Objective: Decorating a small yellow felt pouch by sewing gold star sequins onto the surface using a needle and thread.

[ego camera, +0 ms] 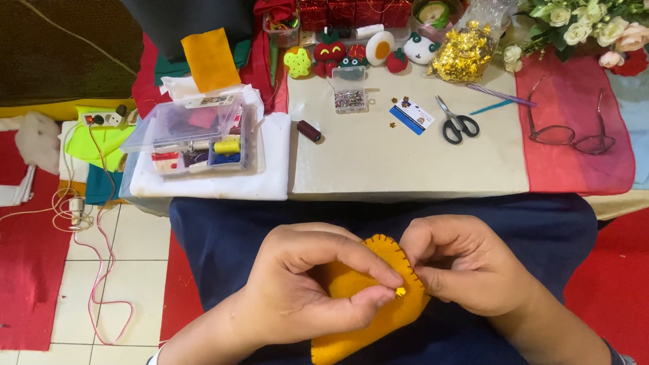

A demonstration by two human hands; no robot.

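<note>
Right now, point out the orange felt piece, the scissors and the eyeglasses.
orange felt piece (378, 318), head view, on its lower middle between the hands.
scissors (457, 124), head view, near the pivot above the black handles.
eyeglasses (566, 137), head view, on the bridge.

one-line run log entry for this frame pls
left hand: pinches orange felt piece beside small yellow bead | right hand: grips its stitched edge | table: scissors, thread spool, glasses

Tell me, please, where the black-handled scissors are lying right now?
In the head view, the scissors lie on the beige table top, right of centre, between the small blue card and the glasses.
</note>
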